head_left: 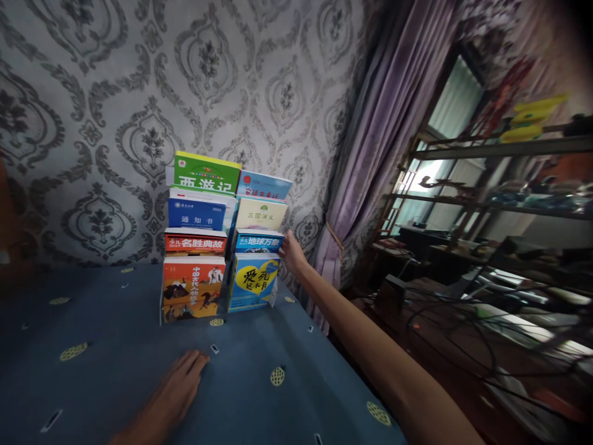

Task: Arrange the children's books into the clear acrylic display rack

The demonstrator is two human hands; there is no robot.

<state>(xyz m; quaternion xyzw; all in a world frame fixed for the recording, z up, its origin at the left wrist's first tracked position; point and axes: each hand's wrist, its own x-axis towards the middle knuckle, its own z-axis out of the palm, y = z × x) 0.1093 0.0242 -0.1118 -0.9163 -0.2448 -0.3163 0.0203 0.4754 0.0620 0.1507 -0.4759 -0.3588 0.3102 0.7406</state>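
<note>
A clear tiered rack (272, 295) stands on the blue cloth, holding two columns of upright children's books. My right hand (293, 254) is at the rack's right side, fingers curled against the right edge of a blue book (259, 241) in the second tier from the front. Part of its grip is hidden. My left hand (178, 386) lies palm down on the cloth, holding nothing, in front of the rack. Nearest to it are an orange book (193, 289) and a blue book with a yellow heart (254, 281). Behind them rise a green book (207, 173) and a cream book (260, 214).
The blue cloth (115, 346) has a pineapple print; its right edge runs diagonally past my right arm. Patterned wallpaper (152, 142) backs the rack. A tied purple curtain (370, 136) hangs to the right. Beyond it are cluttered shelves (500, 204) and tangled black cables (463, 334).
</note>
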